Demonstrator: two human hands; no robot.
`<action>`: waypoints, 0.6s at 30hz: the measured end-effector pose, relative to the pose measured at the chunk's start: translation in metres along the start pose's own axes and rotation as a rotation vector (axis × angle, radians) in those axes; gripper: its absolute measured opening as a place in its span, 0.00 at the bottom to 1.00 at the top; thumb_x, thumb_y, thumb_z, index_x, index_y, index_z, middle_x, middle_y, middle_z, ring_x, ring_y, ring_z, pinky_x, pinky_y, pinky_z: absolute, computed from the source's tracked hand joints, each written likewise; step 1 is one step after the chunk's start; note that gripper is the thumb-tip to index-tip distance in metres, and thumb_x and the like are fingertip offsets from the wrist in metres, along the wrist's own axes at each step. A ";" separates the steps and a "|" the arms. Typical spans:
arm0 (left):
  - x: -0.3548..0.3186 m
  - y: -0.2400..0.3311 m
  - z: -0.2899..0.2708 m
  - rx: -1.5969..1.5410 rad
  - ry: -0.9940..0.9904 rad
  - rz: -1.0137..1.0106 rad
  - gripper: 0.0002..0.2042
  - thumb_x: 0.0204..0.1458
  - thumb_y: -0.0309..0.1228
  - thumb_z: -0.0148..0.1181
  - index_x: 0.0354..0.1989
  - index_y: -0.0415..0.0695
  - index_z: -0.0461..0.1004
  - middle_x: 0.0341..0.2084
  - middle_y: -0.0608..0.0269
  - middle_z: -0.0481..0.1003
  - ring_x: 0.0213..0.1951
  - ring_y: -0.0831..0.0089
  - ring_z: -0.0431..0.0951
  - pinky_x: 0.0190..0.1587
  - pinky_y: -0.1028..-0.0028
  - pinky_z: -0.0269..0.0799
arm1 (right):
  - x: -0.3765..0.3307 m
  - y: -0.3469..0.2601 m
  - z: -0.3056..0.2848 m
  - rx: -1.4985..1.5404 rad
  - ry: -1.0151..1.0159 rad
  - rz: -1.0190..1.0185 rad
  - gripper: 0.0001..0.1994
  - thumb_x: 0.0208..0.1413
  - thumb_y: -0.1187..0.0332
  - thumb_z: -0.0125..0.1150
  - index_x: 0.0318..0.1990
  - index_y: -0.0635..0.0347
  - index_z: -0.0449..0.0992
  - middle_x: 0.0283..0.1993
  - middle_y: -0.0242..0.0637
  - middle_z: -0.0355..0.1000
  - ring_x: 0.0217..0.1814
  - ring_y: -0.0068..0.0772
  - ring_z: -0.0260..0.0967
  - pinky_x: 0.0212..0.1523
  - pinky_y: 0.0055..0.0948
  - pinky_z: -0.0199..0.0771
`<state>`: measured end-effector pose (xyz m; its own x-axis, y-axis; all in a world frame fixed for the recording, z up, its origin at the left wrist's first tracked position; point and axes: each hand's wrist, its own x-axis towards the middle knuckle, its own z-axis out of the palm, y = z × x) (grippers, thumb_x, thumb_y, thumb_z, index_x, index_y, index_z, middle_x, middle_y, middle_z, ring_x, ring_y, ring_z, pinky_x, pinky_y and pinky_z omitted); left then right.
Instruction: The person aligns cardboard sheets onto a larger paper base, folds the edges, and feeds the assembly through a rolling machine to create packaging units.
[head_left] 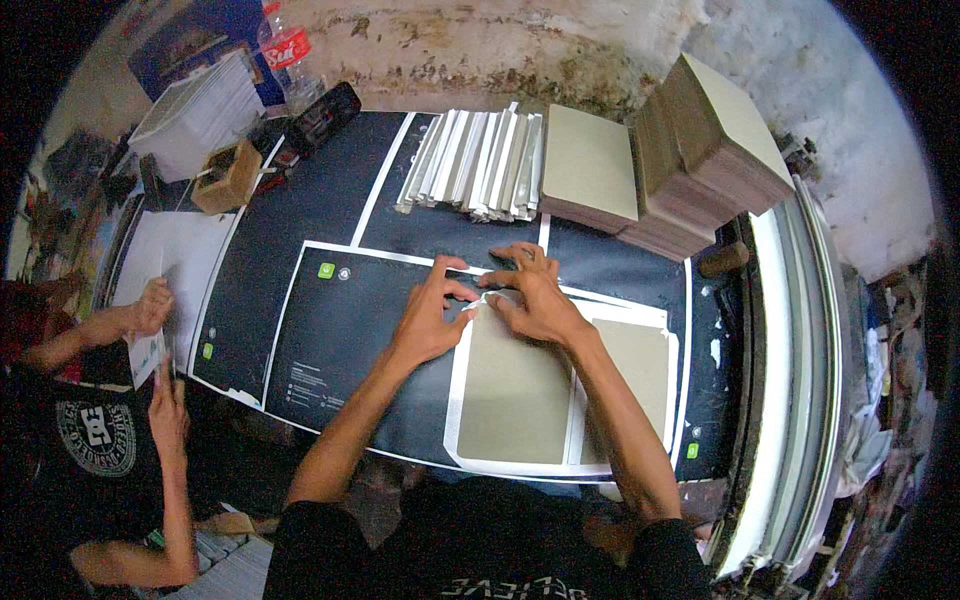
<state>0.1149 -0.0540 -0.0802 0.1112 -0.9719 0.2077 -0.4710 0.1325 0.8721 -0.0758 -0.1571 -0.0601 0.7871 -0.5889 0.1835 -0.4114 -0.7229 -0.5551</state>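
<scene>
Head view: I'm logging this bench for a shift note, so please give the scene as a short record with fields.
left hand: fingertips press the top edge of a grey board
right hand: flat on the same edge, beside the left
grey board: lies on a black printed sheet, a second board to its right
behind: row of white-edged covers, stacks of grey boards
co-worker's hands: on white paper at far left

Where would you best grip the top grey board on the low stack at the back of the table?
Probably at the near edge of the top grey board, coming from the person's side. It lies flat on its stack, that edge is bare and overhangs nothing, while taller board stacks crowd its right and white strips its left.
</scene>
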 end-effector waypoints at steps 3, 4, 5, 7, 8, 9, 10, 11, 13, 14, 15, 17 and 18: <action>-0.002 0.002 -0.002 0.033 -0.026 -0.026 0.31 0.47 0.23 0.71 0.59 0.41 0.62 0.37 0.61 0.83 0.39 0.69 0.83 0.40 0.70 0.74 | -0.003 -0.008 -0.005 -0.083 -0.002 -0.066 0.13 0.49 0.67 0.66 0.44 0.51 0.85 0.69 0.47 0.63 0.74 0.56 0.49 0.70 0.63 0.49; -0.002 0.002 -0.003 0.025 -0.017 -0.024 0.31 0.47 0.23 0.70 0.59 0.41 0.62 0.36 0.61 0.83 0.39 0.69 0.83 0.40 0.70 0.74 | -0.005 -0.012 -0.006 -0.129 -0.005 -0.093 0.12 0.49 0.67 0.66 0.43 0.52 0.85 0.68 0.46 0.63 0.75 0.56 0.49 0.70 0.62 0.48; -0.003 0.002 -0.003 0.016 -0.008 -0.022 0.31 0.47 0.23 0.70 0.59 0.41 0.61 0.35 0.62 0.83 0.39 0.69 0.83 0.40 0.70 0.74 | -0.007 -0.015 -0.005 -0.146 0.003 -0.095 0.12 0.49 0.67 0.67 0.43 0.53 0.85 0.68 0.45 0.63 0.74 0.55 0.49 0.71 0.61 0.49; -0.004 0.001 -0.003 0.012 0.012 -0.025 0.30 0.48 0.23 0.70 0.59 0.41 0.61 0.34 0.62 0.83 0.39 0.69 0.83 0.40 0.69 0.74 | -0.009 -0.022 -0.001 -0.180 0.023 -0.102 0.12 0.50 0.68 0.67 0.43 0.54 0.85 0.68 0.44 0.63 0.74 0.55 0.50 0.71 0.59 0.50; -0.003 0.001 -0.002 0.015 0.020 -0.030 0.30 0.48 0.23 0.69 0.59 0.41 0.61 0.34 0.61 0.83 0.39 0.69 0.83 0.40 0.69 0.74 | -0.010 -0.025 -0.001 -0.185 0.047 -0.113 0.11 0.50 0.68 0.67 0.42 0.57 0.85 0.68 0.43 0.64 0.74 0.55 0.51 0.71 0.56 0.51; -0.004 0.001 -0.002 0.018 0.025 -0.036 0.30 0.48 0.23 0.69 0.60 0.41 0.61 0.33 0.61 0.83 0.38 0.69 0.83 0.40 0.69 0.74 | -0.010 -0.025 -0.001 -0.181 0.051 -0.121 0.11 0.49 0.68 0.67 0.42 0.57 0.85 0.68 0.44 0.64 0.74 0.55 0.51 0.72 0.56 0.51; -0.004 0.001 -0.001 0.017 0.031 -0.034 0.30 0.48 0.22 0.69 0.59 0.41 0.61 0.33 0.61 0.83 0.38 0.69 0.83 0.40 0.69 0.74 | -0.010 -0.025 -0.001 -0.176 0.055 -0.129 0.11 0.49 0.68 0.67 0.41 0.57 0.85 0.67 0.44 0.64 0.74 0.55 0.51 0.72 0.56 0.50; -0.004 0.000 -0.001 0.016 0.036 -0.033 0.30 0.48 0.22 0.69 0.59 0.41 0.61 0.33 0.61 0.83 0.38 0.69 0.83 0.40 0.69 0.74 | -0.009 -0.025 -0.001 -0.171 0.058 -0.138 0.11 0.49 0.68 0.67 0.41 0.58 0.85 0.67 0.44 0.64 0.74 0.54 0.51 0.72 0.56 0.50; -0.001 0.004 0.000 0.016 0.042 -0.029 0.30 0.48 0.21 0.68 0.58 0.40 0.60 0.32 0.58 0.83 0.37 0.65 0.83 0.40 0.67 0.75 | -0.009 -0.021 0.003 -0.149 0.086 -0.136 0.10 0.49 0.70 0.67 0.40 0.58 0.85 0.67 0.42 0.65 0.74 0.54 0.51 0.70 0.59 0.51; 0.000 0.006 0.002 0.020 0.047 -0.030 0.29 0.48 0.20 0.67 0.58 0.38 0.59 0.32 0.55 0.83 0.37 0.61 0.84 0.40 0.65 0.76 | -0.009 -0.019 0.005 -0.138 0.099 -0.135 0.09 0.49 0.71 0.66 0.39 0.59 0.86 0.67 0.42 0.65 0.74 0.54 0.51 0.69 0.60 0.51; -0.002 0.008 0.003 0.026 0.056 -0.039 0.29 0.47 0.18 0.66 0.57 0.37 0.57 0.31 0.52 0.82 0.37 0.58 0.84 0.41 0.62 0.77 | -0.009 -0.023 0.006 -0.145 0.106 -0.133 0.09 0.49 0.71 0.67 0.39 0.59 0.85 0.67 0.42 0.64 0.74 0.53 0.50 0.69 0.59 0.51; -0.001 0.006 0.007 0.039 0.101 -0.067 0.29 0.47 0.18 0.66 0.55 0.36 0.57 0.30 0.52 0.82 0.35 0.58 0.84 0.40 0.62 0.77 | -0.009 -0.029 0.006 -0.159 0.118 -0.130 0.09 0.47 0.72 0.67 0.38 0.60 0.85 0.68 0.42 0.64 0.74 0.53 0.50 0.69 0.58 0.51; -0.001 0.005 0.009 0.044 0.122 -0.083 0.29 0.47 0.17 0.66 0.55 0.36 0.56 0.29 0.51 0.82 0.35 0.57 0.84 0.40 0.62 0.77 | -0.011 -0.029 0.008 -0.149 0.151 -0.141 0.09 0.47 0.72 0.67 0.37 0.60 0.85 0.69 0.41 0.64 0.74 0.53 0.50 0.69 0.58 0.51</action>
<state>0.1048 -0.0537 -0.0800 0.2559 -0.9477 0.1907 -0.4936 0.0416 0.8687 -0.0690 -0.1268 -0.0521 0.7688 -0.5174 0.3757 -0.3741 -0.8405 -0.3920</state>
